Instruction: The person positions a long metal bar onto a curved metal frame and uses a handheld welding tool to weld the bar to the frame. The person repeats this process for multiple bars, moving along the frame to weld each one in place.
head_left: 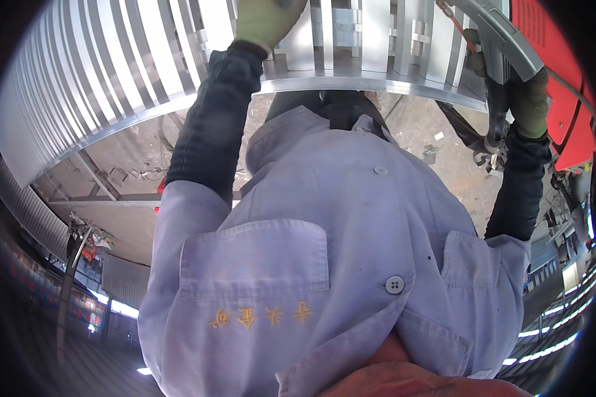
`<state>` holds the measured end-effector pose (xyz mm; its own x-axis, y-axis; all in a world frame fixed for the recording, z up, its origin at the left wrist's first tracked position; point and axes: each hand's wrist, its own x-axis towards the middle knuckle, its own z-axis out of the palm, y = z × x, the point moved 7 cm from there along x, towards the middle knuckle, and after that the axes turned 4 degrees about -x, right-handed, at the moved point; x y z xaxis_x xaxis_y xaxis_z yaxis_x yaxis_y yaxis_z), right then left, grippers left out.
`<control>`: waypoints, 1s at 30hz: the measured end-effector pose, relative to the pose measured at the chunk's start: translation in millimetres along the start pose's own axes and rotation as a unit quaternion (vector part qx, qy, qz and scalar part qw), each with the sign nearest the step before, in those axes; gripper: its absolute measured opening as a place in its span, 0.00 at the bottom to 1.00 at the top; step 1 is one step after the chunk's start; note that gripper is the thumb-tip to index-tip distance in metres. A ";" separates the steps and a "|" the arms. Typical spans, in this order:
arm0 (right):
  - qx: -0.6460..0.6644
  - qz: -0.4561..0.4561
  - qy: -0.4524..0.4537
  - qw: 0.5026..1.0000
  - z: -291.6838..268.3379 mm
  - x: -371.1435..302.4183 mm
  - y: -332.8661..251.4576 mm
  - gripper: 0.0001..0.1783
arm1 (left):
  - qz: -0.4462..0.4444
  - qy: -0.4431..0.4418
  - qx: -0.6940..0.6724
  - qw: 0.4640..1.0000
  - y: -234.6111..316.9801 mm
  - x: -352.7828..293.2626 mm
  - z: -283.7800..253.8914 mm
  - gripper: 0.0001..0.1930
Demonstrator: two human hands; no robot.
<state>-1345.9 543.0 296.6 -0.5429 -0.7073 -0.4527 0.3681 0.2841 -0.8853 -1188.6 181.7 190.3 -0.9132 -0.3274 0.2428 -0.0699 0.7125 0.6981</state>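
My left hand [266, 21], in a yellow-green glove, is over the silvery metal slats [374, 33] at the top of the view. Its fingers run past the upper edge, so I cannot tell whether they are open or closed. At the upper right my right hand [530, 106], gloved the same way, is closed round the handle of a grey gun-shaped tool [500, 33]. A thin orange line [458, 28] runs alongside this tool, whose front end is out of view. Dark sleeves cover both forearms.
A metal rail [371, 84] edges the slatted work in front of my body. Beside my right hand stands a large red panel or casing [556, 73]. A thick black hose [460, 126] hangs below the rail. Scraps lie on the concrete floor [444, 172]; frame bars [96, 173] cross the left.
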 end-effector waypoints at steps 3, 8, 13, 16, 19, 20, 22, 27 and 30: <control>-0.028 0.057 -0.016 0.998 -13.5 -11.8 4.9 0.56 | 0.003 0.033 0.024 0.999 -13.1 19.4 27.2 0.09; -0.033 0.106 -0.049 0.993 -12.3 -35.8 1.7 0.45 | 0.053 -0.010 0.095 0.994 -2.2 20.0 51.4 0.15; -0.204 0.139 -0.100 0.964 -9.1 -40.1 -8.3 0.48 | 0.056 -0.021 0.210 0.976 17.0 23.0 66.3 0.24; -0.261 0.144 -0.144 0.944 1.5 -28.1 -12.7 0.50 | 0.010 -0.028 0.207 0.978 8.7 22.0 76.0 0.29; -0.291 0.145 -0.162 0.932 -2.2 -22.2 -3.6 0.48 | -0.004 -0.056 0.232 0.971 3.8 14.3 84.4 0.32; -0.287 0.132 -0.163 0.935 -3.0 -22.2 -1.4 0.46 | -0.003 -0.072 0.239 0.968 5.0 13.1 87.7 0.33; -0.273 0.105 -0.156 0.944 -0.7 -23.9 3.8 0.41 | -0.022 -0.096 0.242 0.965 5.8 14.3 94.4 0.33; -0.254 0.013 -0.162 0.953 8.5 -18.3 15.9 0.28 | -0.036 -0.039 0.222 0.974 -8.8 7.8 103.7 0.25; -0.187 0.067 -0.176 0.964 11.1 -10.2 14.4 0.23 | -0.022 -0.020 0.208 0.978 -7.4 7.8 104.6 0.23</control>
<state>-1326.7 547.1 289.7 -0.1953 -0.8053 -0.5597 0.0842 0.5549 -0.8277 -1237.2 238.8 116.5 -0.9202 -0.3443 0.1862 -0.2587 0.8919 0.3709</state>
